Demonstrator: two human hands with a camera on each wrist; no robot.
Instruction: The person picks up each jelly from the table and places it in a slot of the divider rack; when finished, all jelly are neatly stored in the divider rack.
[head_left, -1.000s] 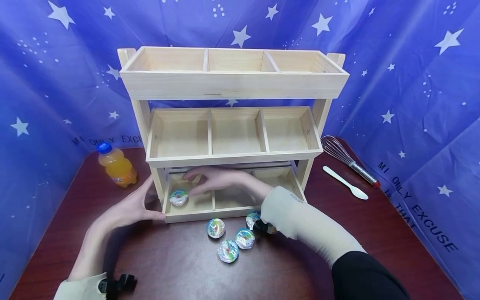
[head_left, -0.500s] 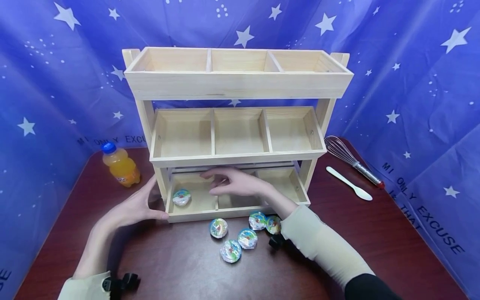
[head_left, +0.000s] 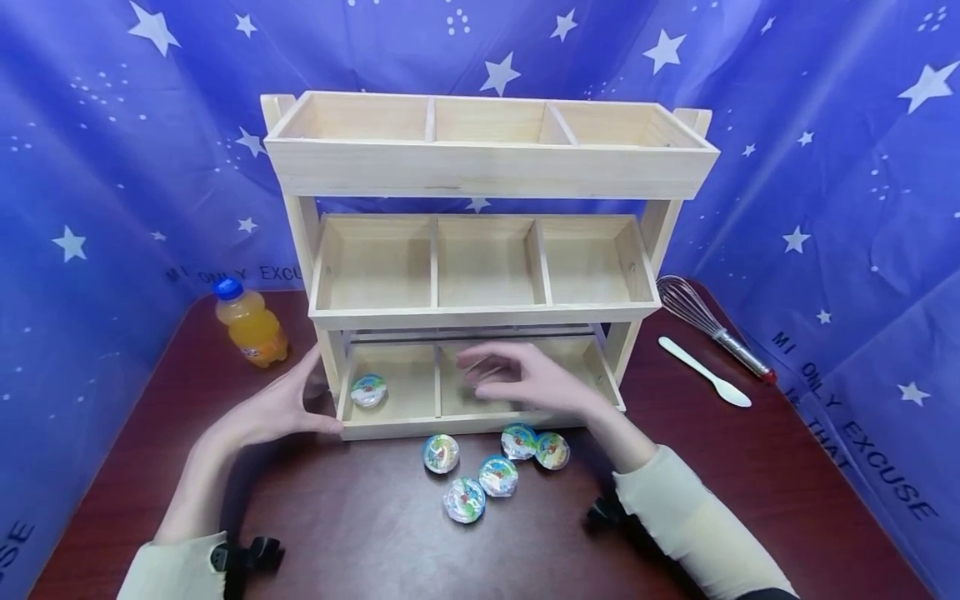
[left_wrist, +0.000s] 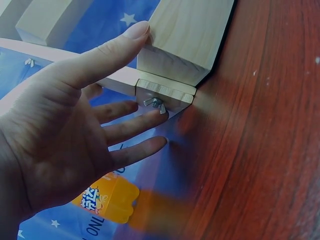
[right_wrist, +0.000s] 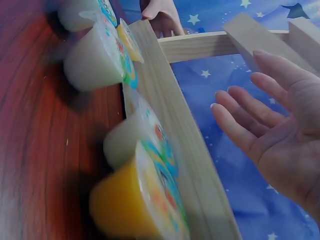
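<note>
Jelly cups [head_left: 498, 476], five in all, sat on the worktop [head_left: 360, 533] before the wooden rack [head_left: 487, 172]; a sixth cup [head_left: 368, 390] lay in its bottom tier's [head_left: 412, 430] left compartment [head_left: 411, 382]. The right hand [head_left: 528, 377] hovered over the tier's middle, fingers loosely bent, parted from the thumb. The left hand [head_left: 266, 410] had its fingers spread, thumb at the rack's lower left corner.
</note>
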